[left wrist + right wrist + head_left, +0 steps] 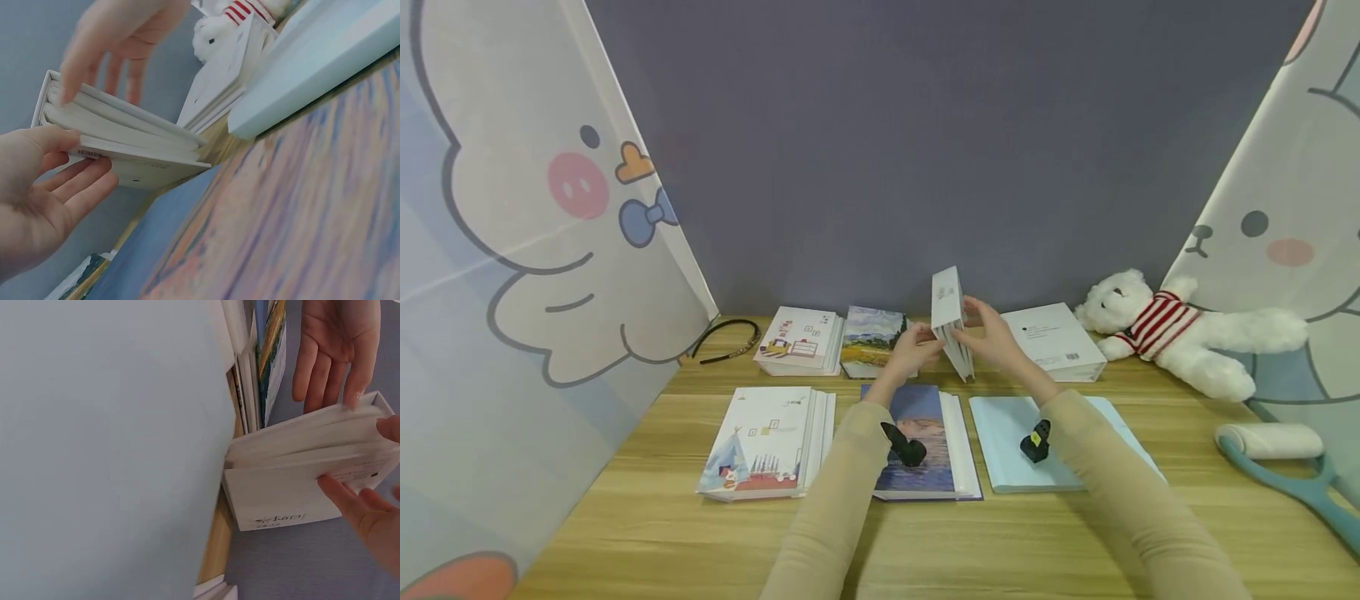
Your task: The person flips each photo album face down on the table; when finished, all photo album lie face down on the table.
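A small white photo album (946,298) stands upright and tilted near the back of the table, its page edges fanned slightly apart. My left hand (912,352) pinches its left cover, thumb at the edge and fingers against the outside, seen in the left wrist view at the barcode. From the other side, my right hand (997,337) holds the album with its thumb at the page edges and fingers on the printed cover (281,497). Directly left lies an album with a landscape painting (874,333). To the right is another white album (1052,337), lying flat.
In the front row lie a white illustrated album (763,437), a blue painted album (917,442) under my left forearm and a light blue album (1000,450). A white album (797,333), headband (752,337), teddy bear (1165,329) and lint roller (1273,440) sit around them.
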{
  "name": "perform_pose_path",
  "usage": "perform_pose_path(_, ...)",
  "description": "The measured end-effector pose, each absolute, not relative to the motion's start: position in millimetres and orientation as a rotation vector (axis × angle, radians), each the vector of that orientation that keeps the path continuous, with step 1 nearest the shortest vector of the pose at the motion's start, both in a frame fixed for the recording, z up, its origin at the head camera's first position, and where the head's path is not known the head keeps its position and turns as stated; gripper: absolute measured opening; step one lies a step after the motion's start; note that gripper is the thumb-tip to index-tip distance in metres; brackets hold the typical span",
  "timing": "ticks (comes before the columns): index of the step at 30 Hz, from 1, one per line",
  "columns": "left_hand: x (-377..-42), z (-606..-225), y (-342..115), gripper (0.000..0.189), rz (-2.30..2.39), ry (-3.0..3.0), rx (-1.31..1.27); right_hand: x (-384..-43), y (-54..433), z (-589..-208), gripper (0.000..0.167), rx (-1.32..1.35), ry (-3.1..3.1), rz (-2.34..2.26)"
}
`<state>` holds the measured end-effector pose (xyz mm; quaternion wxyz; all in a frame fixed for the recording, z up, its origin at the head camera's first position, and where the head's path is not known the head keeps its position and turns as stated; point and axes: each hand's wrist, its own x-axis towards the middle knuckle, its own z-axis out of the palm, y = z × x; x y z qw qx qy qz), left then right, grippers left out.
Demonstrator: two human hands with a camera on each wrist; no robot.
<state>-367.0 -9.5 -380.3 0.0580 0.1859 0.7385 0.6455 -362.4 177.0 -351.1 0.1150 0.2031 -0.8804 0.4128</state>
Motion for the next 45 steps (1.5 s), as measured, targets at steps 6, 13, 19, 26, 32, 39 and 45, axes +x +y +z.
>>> perform_pose_path(6, -369.2, -379.7, -2.5, 0.045, 1.960, 2.226, 0.510, -359.1, 181.1, -345.1, 0.060, 0.657, -2.543, 1.138)
perform_pose_path(13, -370.9, -384.4, -1.7, 0.049, 1.912, 2.274, 0.501, -354.8, 187.9, -349.9, 0.045, 0.595, -2.545, 1.244)
perform_pose_path(19, -370.0, -384.4, 2.8, 0.049, 1.939, 2.155, 0.547, -356.0, 193.3, -357.7, 0.039, 0.558, -2.448, 1.413)
perform_pose_path(26, -370.9, -382.4, 5.4, 0.042, 1.820, 2.203, 0.552, -358.0, 207.3, -358.6, 0.040, 0.526, -2.466, 1.574)
perform_pose_path(32, -372.0, -390.8, -1.2, 0.038, 1.653, 2.222, 0.556, -350.4, 211.9, -355.5, 0.055, 0.396, -2.568, 1.580)
perform_pose_path(39, -372.5, -399.6, -5.6, 0.039, 1.575, 2.235, 0.507, -355.7, 214.5, -364.2, 0.068, 0.207, -2.594, 1.462)
perform_pose_path(45, -374.4, -400.4, -7.8, 0.041, 1.528, 2.294, 0.520, -356.0, 219.0, -362.8, 0.069, 0.115, -2.666, 1.361)
